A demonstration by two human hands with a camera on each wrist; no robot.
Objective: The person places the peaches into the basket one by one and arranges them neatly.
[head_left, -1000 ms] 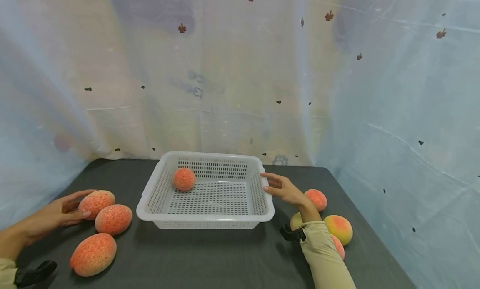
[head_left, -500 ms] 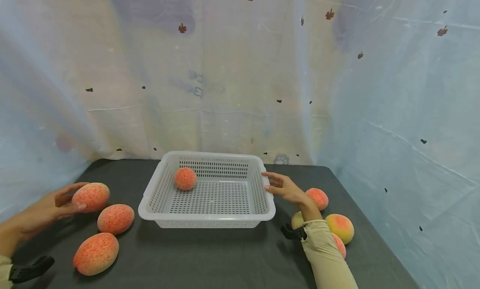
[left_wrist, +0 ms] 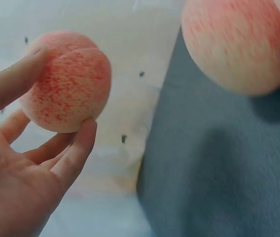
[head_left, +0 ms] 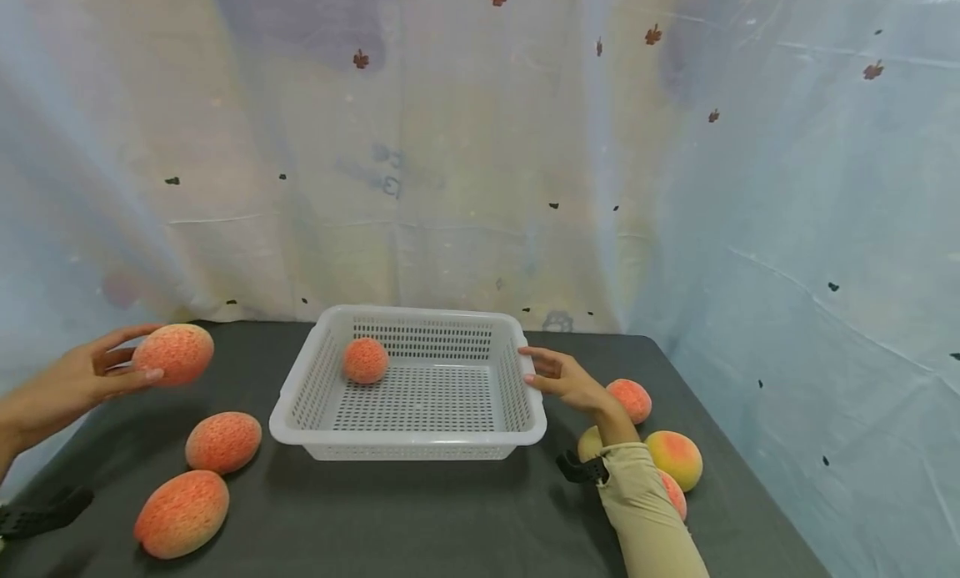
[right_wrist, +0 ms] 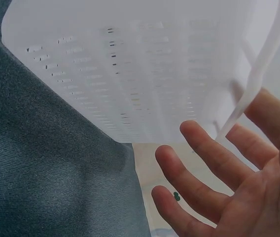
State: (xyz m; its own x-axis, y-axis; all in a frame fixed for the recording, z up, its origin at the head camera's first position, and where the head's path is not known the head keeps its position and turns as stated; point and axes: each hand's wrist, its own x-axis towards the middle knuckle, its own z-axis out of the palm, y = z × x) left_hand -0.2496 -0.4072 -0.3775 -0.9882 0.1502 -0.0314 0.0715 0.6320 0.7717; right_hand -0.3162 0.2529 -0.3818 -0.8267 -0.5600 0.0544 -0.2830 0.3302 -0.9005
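My left hand (head_left: 78, 384) holds a pink-and-cream peach (head_left: 174, 354) in the air at the far left. In the left wrist view the thumb lies on one side of that peach (left_wrist: 68, 81) and the fingertips on the other. Below it, two more peaches (head_left: 223, 442) (head_left: 182, 514) lie on the dark tabletop. My right hand (head_left: 573, 382) rests on the right rim of a white perforated basket (head_left: 408, 437). In the right wrist view two digits reach over the rim, while the other fingers (right_wrist: 194, 190) spread loosely outside the wall. One peach (head_left: 366, 360) sits inside the basket, back left.
Several fruits lie on the right around my forearm: a pink peach (head_left: 630, 400), a yellow-red fruit (head_left: 674, 459) and others partly hidden by the sleeve (head_left: 647, 503). Pale plastic sheeting (head_left: 450, 144) hangs behind and beside the dark table (head_left: 420, 520).
My left hand has lifted the peach off the table, up and slightly left, away from the other two. The right hand stays at the basket rim.
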